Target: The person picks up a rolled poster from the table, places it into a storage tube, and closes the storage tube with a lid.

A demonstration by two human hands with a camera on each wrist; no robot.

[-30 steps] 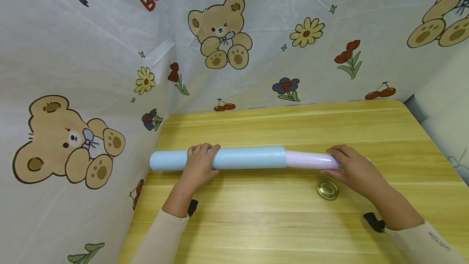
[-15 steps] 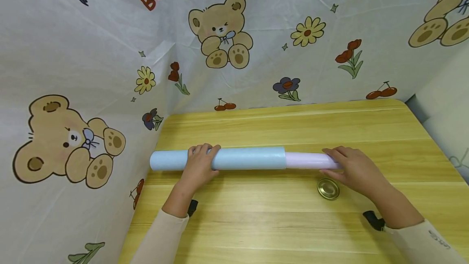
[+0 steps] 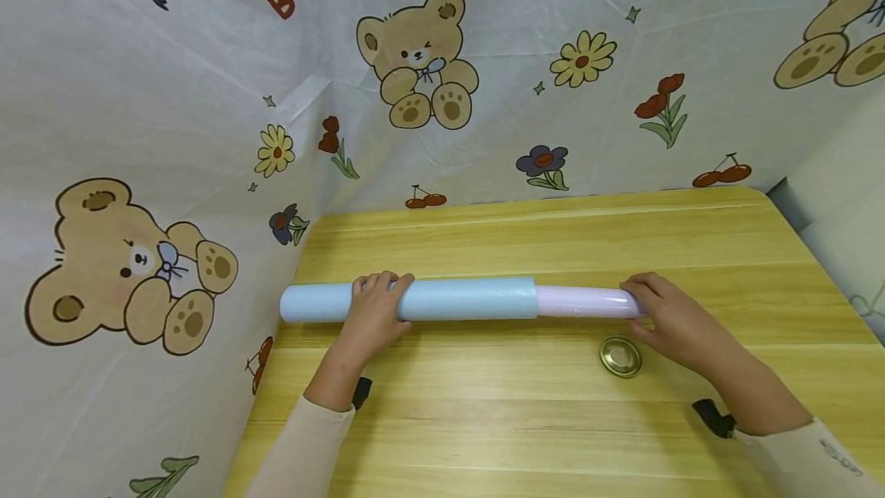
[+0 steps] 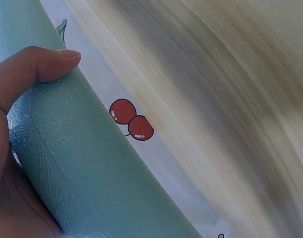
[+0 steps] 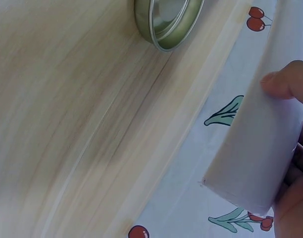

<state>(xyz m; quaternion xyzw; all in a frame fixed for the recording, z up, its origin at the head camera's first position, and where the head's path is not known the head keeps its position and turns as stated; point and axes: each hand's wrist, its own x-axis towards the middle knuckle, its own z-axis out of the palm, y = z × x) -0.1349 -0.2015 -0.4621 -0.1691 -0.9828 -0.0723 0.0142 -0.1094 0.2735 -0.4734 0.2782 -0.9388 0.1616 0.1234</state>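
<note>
A long light-blue tube (image 3: 470,300) with a textured surface lies crosswise over the table in the head view. Out of its right end comes a narrower glossy lilac tube (image 3: 584,302). My left hand (image 3: 373,310) grips the blue tube left of its middle; in the left wrist view the thumb (image 4: 55,64) lies across it. My right hand (image 3: 674,325) grips the lilac tube near its free end, which shows below the thumb (image 5: 285,84) in the right wrist view. Just in front of that hand a round gold-coloured metal lid (image 3: 621,356) lies on the table.
The wood-grain table (image 3: 484,421) has a rounded far right corner. A white cloth (image 3: 498,114) printed with bears, flowers and cherries hangs along the back and left sides. Black straps show near both sleeves.
My right hand has shifted slightly right along the lilac tube over the last half second. The blue tube and my left hand have moved barely to the left.
</note>
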